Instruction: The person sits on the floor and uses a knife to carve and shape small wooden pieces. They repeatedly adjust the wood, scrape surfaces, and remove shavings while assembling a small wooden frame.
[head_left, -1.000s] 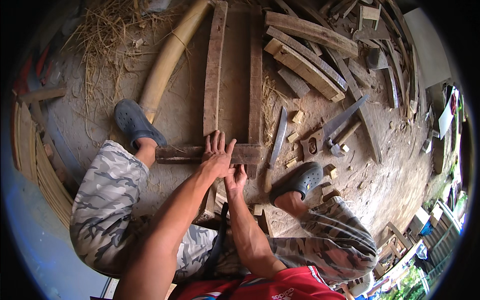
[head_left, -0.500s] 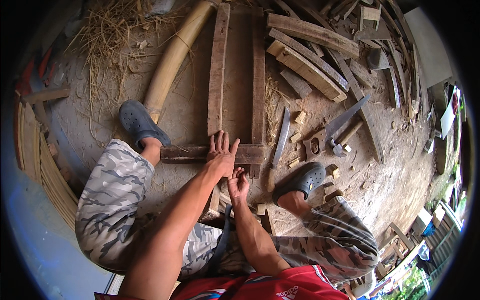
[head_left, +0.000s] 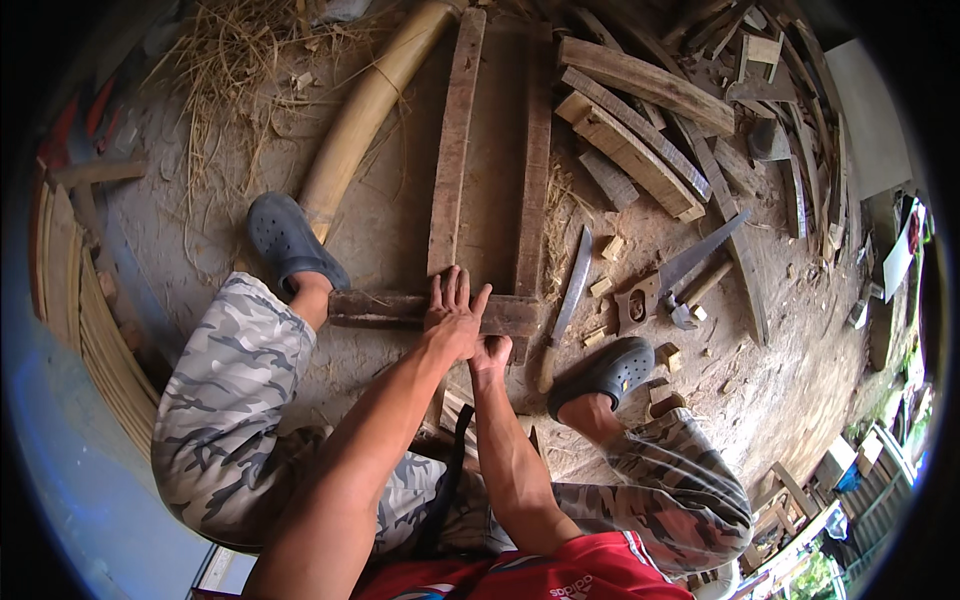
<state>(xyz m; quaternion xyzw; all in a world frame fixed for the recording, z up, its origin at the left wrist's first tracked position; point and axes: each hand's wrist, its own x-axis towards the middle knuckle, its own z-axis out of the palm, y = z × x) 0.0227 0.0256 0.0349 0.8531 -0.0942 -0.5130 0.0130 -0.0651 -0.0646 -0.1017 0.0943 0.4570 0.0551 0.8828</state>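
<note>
A dark wooden crossbar (head_left: 375, 309) lies across the near ends of two long wooden beams, the left beam (head_left: 457, 150) and the right beam (head_left: 533, 170). My left hand (head_left: 455, 315) rests on the crossbar where it meets the left beam, its fingers stretched forward and slightly spread. Just right of that wrist, my right hand (head_left: 490, 354) touches the crossbar's near edge from below. Its thumb side shows; the other fingers are hidden, so I cannot tell what they grip.
To the right lie a long-bladed knife (head_left: 575, 285), a handsaw (head_left: 690, 258), a hammer-like tool (head_left: 697, 297) and small wood offcuts. Stacked timber (head_left: 640, 85) fills the far right. A bamboo pole (head_left: 370, 115) and dry straw (head_left: 235, 95) lie at the far left. My clogs flank the crossbar.
My right hand has moved up against the crossbar and turned, so its curled fingers no longer show. My left hand stays on the joint. The whole view has shifted slightly.
</note>
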